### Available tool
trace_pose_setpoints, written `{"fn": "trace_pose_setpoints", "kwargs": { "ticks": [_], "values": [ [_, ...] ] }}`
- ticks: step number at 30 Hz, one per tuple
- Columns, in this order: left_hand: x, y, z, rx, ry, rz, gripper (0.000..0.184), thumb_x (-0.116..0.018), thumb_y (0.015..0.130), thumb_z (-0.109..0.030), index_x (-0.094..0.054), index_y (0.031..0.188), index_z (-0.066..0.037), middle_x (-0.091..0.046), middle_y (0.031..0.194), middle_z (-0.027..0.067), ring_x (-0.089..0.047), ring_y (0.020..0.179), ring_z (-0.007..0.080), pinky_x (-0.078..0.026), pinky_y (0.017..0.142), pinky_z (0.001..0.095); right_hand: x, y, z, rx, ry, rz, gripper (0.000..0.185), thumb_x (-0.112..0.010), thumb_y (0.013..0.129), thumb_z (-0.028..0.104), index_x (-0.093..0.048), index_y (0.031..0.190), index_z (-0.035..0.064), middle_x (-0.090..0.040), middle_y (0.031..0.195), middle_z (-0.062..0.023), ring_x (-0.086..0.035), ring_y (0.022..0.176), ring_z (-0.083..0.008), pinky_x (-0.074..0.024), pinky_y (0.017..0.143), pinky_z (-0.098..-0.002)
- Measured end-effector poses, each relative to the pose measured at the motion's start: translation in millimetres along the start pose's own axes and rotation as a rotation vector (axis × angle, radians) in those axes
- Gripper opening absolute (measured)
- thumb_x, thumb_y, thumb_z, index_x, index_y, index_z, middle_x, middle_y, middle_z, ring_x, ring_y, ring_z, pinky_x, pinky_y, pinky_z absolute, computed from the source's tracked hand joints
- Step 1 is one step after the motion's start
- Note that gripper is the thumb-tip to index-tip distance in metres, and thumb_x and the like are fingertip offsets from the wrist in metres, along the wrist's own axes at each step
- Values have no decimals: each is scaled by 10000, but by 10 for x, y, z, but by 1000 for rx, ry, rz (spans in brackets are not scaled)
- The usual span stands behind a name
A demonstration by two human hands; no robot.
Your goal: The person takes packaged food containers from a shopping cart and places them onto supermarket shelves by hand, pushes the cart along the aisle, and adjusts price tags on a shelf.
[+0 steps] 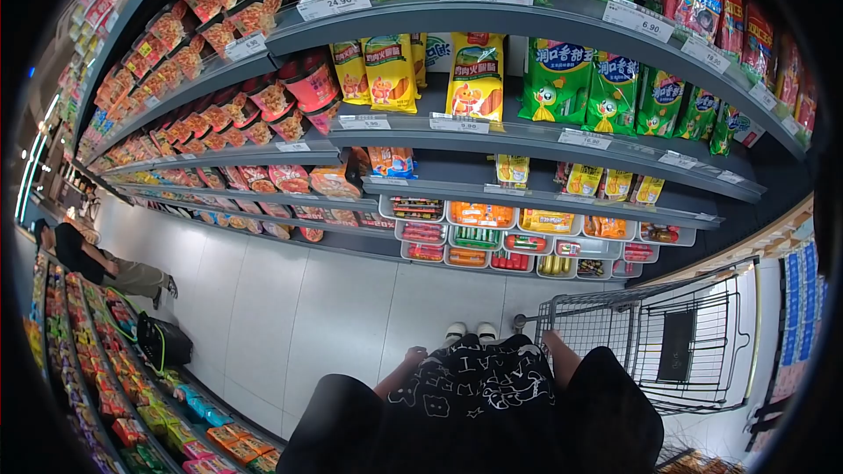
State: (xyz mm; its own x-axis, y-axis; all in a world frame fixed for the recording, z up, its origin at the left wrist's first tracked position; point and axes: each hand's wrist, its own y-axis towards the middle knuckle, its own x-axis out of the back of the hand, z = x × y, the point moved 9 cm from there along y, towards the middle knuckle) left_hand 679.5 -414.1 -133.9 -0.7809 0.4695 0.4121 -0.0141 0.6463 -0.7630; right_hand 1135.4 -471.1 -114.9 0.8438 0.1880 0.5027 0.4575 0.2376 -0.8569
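My left hand (415, 355) hangs low beside my black printed shirt (474, 382), over the pale floor; its fingers are too small to make out, and nothing shows in it. On my other side, my right hand (551, 339) is closed on the near edge of a grey wire shopping cart (615, 333). Ahead of me is a shelf (518, 132) of packaged sausages. Yellow packs (476, 79) and green packs (558, 83) stand on its middle level. Small white bins (479, 237) of wrapped sausages sit at the bottom.
Stacked tubs and packs line the shelf at the left (202, 114). Snack shelves (132, 386) run along the lower left. A person in dark clothes (79, 254) is at the far left, with a black basket (164, 342) nearby. Tiled floor (342, 298) lies between the shelves.
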Motion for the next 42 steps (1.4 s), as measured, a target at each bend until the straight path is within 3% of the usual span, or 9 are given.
{"fn": "trace_pose_setpoints", "kwargs": {
  "ticks": [6, 8, 12, 15, 18, 24, 27, 31, 42],
  "values": [
    [-67, 144, 103, -16, 49, -1, 298, -558, 596, -249, -581, 862, -115, -550, 898, 93, -522, 835, 217, -404, 745, 283, 1, -53, -5, -32, -45, 26, 234, -396, 678, 169, -541, 670, -15, -523, 516, -136, -540, 454, -229, -417, 413, -332],
    [-108, 242, 147, -32, 90, 15, 298, -560, 594, -251, -582, 860, -118, -547, 911, 94, -518, 848, 221, -400, 753, 285, 114, -236, 94, 63, -4, -54, 263, -395, 681, 190, -546, 710, -23, -550, 629, -166, -563, 592, -261, -435, 501, -356],
    [-121, 322, 35, -64, 155, 55, 297, -568, 593, -255, -584, 852, -111, -552, 899, 94, -520, 844, 217, -398, 753, 283, -136, 421, -82, 244, -38, -175, 220, -409, 679, 174, -545, 689, 2, -536, 585, -180, -548, 519, -296, -432, 447, -409],
    [-247, 542, -90, -254, 128, 160, 314, -574, 593, -256, -578, 861, -93, -560, 876, 96, -525, 832, 209, -400, 742, 275, -58, 299, -207, 82, 171, -262, 231, -439, 673, 204, -557, 746, 19, -552, 705, -181, -558, 669, -287, -443, 549, -393],
    [-292, 657, -298, -275, 221, 226, 315, -572, 593, -254, -577, 862, -90, -560, 873, 96, -526, 830, 208, -401, 740, 274, 196, -291, 30, 140, 89, -315, 302, -488, 638, 269, -555, 781, 12, -549, 796, -173, -533, 791, -268, -428, 649, -351],
    [-417, 855, -836, -354, 398, 391, 317, -569, 593, -249, -575, 863, -84, -562, 865, 97, -528, 825, 205, -402, 735, 272, 41, -575, -282, 70, 272, -153, 508, -558, 541, 359, -522, 872, -25, -528, 880, -188, -514, 827, -273, -407, 700, -319],
    [-521, 916, -1075, -395, 477, 471, 318, -568, 593, -247, -574, 863, -81, -563, 861, 98, -528, 823, 204, -403, 732, 271, -128, -498, -334, 332, 653, -135, 653, -626, 513, 239, -400, 1032, -86, -513, 912, -176, -499, 841, -214, -397, 702, -290],
    [-688, 1008, -1449, -451, 559, 576, 319, -566, 593, -244, -573, 864, -77, -565, 856, 98, -530, 820, 202, -404, 729, 270, -289, -298, -561, 303, 693, -155, 758, -661, 484, 240, -339, 1105, -51, -470, 996, -192, -467, 906, -233, -371, 766, -297],
    [-1304, 794, -2217, -596, 831, 669, 327, -527, 598, -222, -555, 878, -56, -567, 815, 117, -537, 790, 213, -414, 704, 273, -211, -833, -644, 240, 826, -147, 678, -619, 531, 283, -377, 1106, 17, -457, 1012, -216, -466, 919, -264, -378, 764, -302]
  ]
}}
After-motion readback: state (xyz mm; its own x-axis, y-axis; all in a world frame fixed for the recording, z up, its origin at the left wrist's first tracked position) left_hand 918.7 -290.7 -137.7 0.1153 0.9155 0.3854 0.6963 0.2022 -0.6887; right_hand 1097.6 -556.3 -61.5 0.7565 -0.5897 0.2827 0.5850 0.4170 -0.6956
